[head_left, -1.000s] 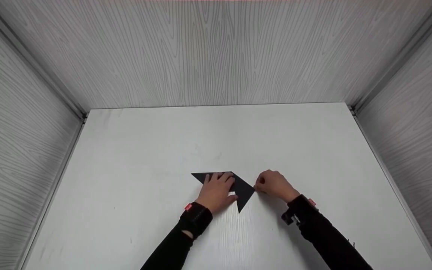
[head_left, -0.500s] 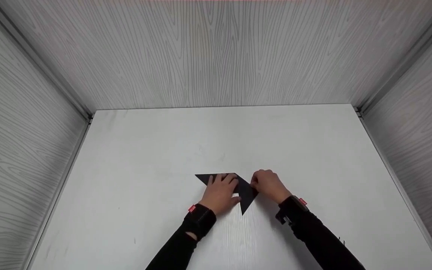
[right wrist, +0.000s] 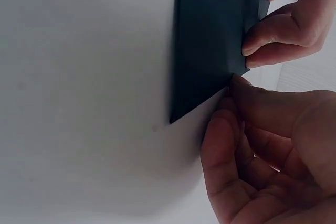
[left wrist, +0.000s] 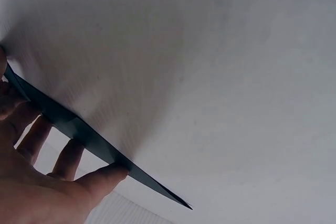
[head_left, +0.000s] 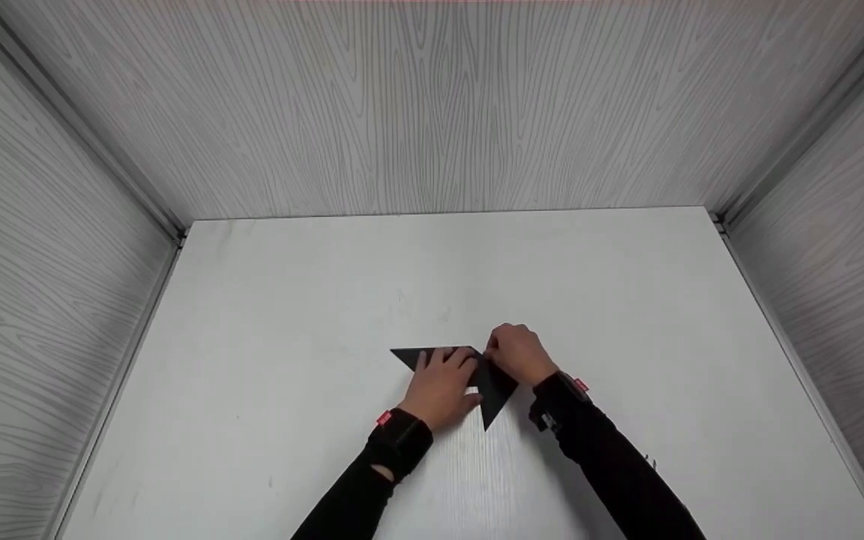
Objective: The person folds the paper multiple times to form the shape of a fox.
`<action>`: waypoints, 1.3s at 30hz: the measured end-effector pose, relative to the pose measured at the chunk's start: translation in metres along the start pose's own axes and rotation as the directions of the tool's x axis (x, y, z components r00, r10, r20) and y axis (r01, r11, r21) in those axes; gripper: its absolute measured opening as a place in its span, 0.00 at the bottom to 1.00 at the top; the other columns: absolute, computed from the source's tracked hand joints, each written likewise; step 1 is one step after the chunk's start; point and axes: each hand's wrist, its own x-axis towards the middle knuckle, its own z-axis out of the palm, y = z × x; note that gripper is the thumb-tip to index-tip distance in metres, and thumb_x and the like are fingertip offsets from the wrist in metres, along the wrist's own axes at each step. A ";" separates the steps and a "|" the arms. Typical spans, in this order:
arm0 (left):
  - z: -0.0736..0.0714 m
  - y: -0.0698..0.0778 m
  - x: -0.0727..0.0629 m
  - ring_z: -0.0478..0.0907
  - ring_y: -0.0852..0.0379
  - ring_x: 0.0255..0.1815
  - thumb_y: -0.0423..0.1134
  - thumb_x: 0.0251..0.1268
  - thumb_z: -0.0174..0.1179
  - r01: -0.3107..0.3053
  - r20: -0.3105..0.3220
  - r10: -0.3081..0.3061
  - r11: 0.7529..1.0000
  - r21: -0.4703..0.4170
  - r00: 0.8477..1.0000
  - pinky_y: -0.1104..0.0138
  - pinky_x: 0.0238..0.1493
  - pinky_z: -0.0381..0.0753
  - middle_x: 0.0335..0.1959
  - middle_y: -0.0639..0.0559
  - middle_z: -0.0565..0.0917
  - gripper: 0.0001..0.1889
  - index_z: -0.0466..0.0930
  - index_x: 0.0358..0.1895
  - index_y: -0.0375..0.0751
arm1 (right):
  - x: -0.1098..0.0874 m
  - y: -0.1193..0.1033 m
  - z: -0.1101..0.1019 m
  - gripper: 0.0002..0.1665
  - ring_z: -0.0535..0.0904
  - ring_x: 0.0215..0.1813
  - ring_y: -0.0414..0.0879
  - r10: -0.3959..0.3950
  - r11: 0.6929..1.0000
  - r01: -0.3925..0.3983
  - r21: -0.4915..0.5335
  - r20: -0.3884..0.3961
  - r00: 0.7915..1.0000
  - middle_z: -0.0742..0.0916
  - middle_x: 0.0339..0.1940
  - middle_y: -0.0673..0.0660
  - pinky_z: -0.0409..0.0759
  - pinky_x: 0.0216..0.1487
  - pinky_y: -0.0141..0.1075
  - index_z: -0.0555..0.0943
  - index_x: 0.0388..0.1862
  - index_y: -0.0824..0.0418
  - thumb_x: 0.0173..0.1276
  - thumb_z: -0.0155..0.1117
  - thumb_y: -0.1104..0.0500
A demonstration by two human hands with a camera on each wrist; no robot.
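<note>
A sheet of black paper (head_left: pixel 497 390), folded into an angular shape with pointed ends, lies on the white table. My left hand (head_left: pixel 439 388) rests on its middle with fingers spread, pressing it down; in the left wrist view the fingertips touch the paper (left wrist: pixel 97 141) along its length. At the upper right edge, close to the left fingertips, is my right hand (head_left: pixel 520 352). The right wrist view shows the thumb and curled index finger of the right hand (right wrist: pixel 268 150) pinching the edge of the paper (right wrist: pixel 207 45). The right palm hides part of that side in the head view.
The white tabletop (head_left: pixel 289 300) surrounds the paper. A grey wood-grain panel (head_left: pixel 432 112) rises at the back, with similar panels at left and right. Both wrists wear black bands with red tags.
My right hand has moved left and up along the paper's upper right edge, from its right corner toward the left fingertips. The left hand keeps its place on the paper.
</note>
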 end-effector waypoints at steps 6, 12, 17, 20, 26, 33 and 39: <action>-0.002 0.000 -0.001 0.70 0.44 0.71 0.57 0.69 0.67 0.008 0.028 -0.008 1.000 -0.016 1.000 0.37 0.68 0.69 0.70 0.52 0.76 0.30 0.79 0.68 0.46 | 0.010 -0.007 0.002 0.05 0.86 0.37 0.57 0.051 0.998 -0.051 0.033 -0.007 0.999 0.89 0.33 0.59 0.84 0.43 0.49 0.90 0.34 0.66 0.65 0.71 0.63; -0.005 0.000 0.000 0.69 0.44 0.73 0.57 0.70 0.66 0.028 0.052 -0.026 0.999 -0.030 0.998 0.37 0.70 0.66 0.71 0.52 0.75 0.31 0.77 0.71 0.47 | 0.014 -0.010 0.000 0.07 0.86 0.36 0.56 0.086 0.993 -0.086 0.075 0.009 0.996 0.90 0.34 0.60 0.84 0.42 0.48 0.90 0.31 0.65 0.66 0.72 0.61; -0.003 -0.001 -0.001 0.68 0.44 0.72 0.57 0.70 0.65 0.021 0.042 -0.020 1.000 -0.017 0.999 0.37 0.70 0.67 0.71 0.53 0.74 0.31 0.77 0.70 0.47 | 0.013 -0.009 0.000 0.09 0.85 0.34 0.55 0.074 0.994 -0.074 0.084 0.002 0.997 0.89 0.32 0.60 0.83 0.40 0.47 0.89 0.28 0.66 0.66 0.71 0.61; -0.001 -0.002 -0.001 0.69 0.44 0.72 0.58 0.71 0.65 0.011 0.038 -0.011 1.000 -0.004 0.999 0.37 0.69 0.68 0.71 0.52 0.75 0.31 0.77 0.71 0.47 | 0.011 -0.009 -0.001 0.10 0.81 0.27 0.49 0.056 0.995 -0.054 0.089 -0.012 0.998 0.87 0.25 0.55 0.80 0.35 0.42 0.88 0.24 0.64 0.65 0.70 0.62; -0.003 0.000 0.001 0.69 0.43 0.72 0.59 0.71 0.65 0.019 0.045 -0.019 1.000 -0.003 0.999 0.38 0.70 0.68 0.71 0.52 0.75 0.31 0.77 0.71 0.47 | 0.011 -0.007 -0.003 0.17 0.70 0.21 0.43 0.030 0.995 -0.029 0.094 -0.011 0.999 0.80 0.17 0.51 0.71 0.29 0.38 0.80 0.15 0.62 0.65 0.67 0.62; -0.006 0.004 0.003 0.69 0.42 0.71 0.58 0.70 0.65 0.031 0.056 -0.030 0.999 -0.018 0.998 0.38 0.70 0.67 0.70 0.51 0.75 0.32 0.76 0.71 0.47 | 0.011 -0.005 -0.005 0.11 0.82 0.28 0.50 0.055 0.998 -0.055 0.000 0.035 0.998 0.89 0.26 0.58 0.82 0.36 0.45 0.89 0.26 0.66 0.66 0.70 0.62; -0.002 0.000 0.002 0.69 0.43 0.71 0.59 0.69 0.66 0.043 0.042 -0.042 0.999 -0.023 0.998 0.38 0.70 0.67 0.69 0.51 0.76 0.32 0.77 0.70 0.48 | 0.003 -0.003 -0.006 0.12 0.72 0.23 0.44 0.061 0.998 -0.060 -0.011 0.076 0.995 0.85 0.20 0.52 0.72 0.29 0.38 0.89 0.23 0.65 0.66 0.70 0.63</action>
